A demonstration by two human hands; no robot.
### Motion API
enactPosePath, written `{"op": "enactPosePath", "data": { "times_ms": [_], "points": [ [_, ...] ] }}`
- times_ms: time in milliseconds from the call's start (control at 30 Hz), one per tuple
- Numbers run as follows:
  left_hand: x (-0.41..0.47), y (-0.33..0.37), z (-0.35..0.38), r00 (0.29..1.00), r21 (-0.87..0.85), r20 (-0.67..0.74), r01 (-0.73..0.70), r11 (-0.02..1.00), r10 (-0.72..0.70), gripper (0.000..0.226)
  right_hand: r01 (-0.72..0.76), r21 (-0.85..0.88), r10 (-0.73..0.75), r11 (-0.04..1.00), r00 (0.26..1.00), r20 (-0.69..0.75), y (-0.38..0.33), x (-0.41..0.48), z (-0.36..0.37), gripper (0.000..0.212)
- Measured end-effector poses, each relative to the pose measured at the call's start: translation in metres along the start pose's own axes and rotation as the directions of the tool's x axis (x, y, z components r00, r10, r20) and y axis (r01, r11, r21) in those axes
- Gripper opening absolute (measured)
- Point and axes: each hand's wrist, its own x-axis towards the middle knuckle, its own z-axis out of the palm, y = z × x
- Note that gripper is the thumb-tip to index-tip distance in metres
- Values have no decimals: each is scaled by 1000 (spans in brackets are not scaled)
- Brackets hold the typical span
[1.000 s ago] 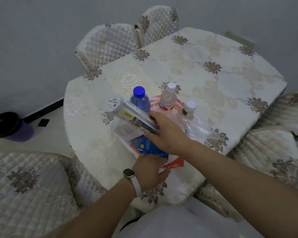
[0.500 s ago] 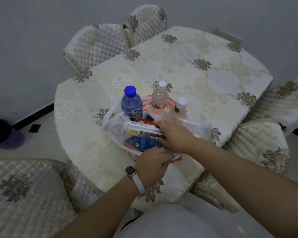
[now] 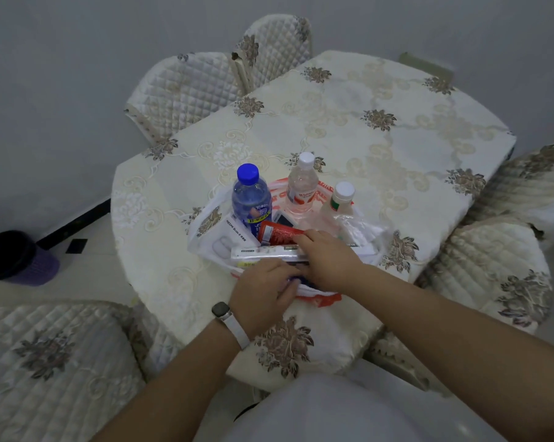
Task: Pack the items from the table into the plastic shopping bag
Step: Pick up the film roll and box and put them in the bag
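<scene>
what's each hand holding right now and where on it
Right hand grips the long white box at its right end. Left hand pinches the plastic bag at its near rim.

Around you stands a table (image 3: 380, 129) under a cream tablecloth (image 3: 180, 199) patterned with brown flowers. Two chairs with quilted covers sit at its far left: one chair back (image 3: 183, 90) faces you broadly, and a second chair back (image 3: 275, 43) stands just beside it to the right. A quilted seat cushion (image 3: 46, 362) lies near you on the left, and another padded chair (image 3: 492, 266) sits to your right, close against the table edge. On the pale floor at far left you see a dark bin (image 3: 14, 256) with a purple lower part, against the grey wall (image 3: 62, 74).
</scene>
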Motion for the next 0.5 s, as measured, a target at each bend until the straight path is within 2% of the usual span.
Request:
{"op": "enactPosePath", "data": {
  "times_ms": [133,233,267,300,367,433,500],
  "points": [
    [9,-34,-34,974,120,-194,146,982,-121,24,-13,74,31,997,967,-252,12,-30,-22,28],
    [17,-68,-56,930,198,-327,244,949,-171,31,-142,160,205,977,840,-502,31,-52,-30,22],
    [20,-78,-62,914,220,-354,287,932,-198,35,-222,231,313,947,791,-526,38,-57,-32,22],
    [22,-87,-65,901,244,-367,332,911,-231,39,-304,321,434,897,744,-508,48,-60,-30,23],
    [25,-99,-69,886,282,-337,418,863,-319,45,-460,468,642,754,666,-379,68,-65,-25,29],
    [27,-102,-69,860,268,-271,499,824,-433,44,-577,554,770,600,605,-204,82,-66,-20,34],
    [29,-100,-67,838,236,-207,543,806,-504,37,-639,633,839,437,544,-31,88,-66,-14,33]
  ]
}}
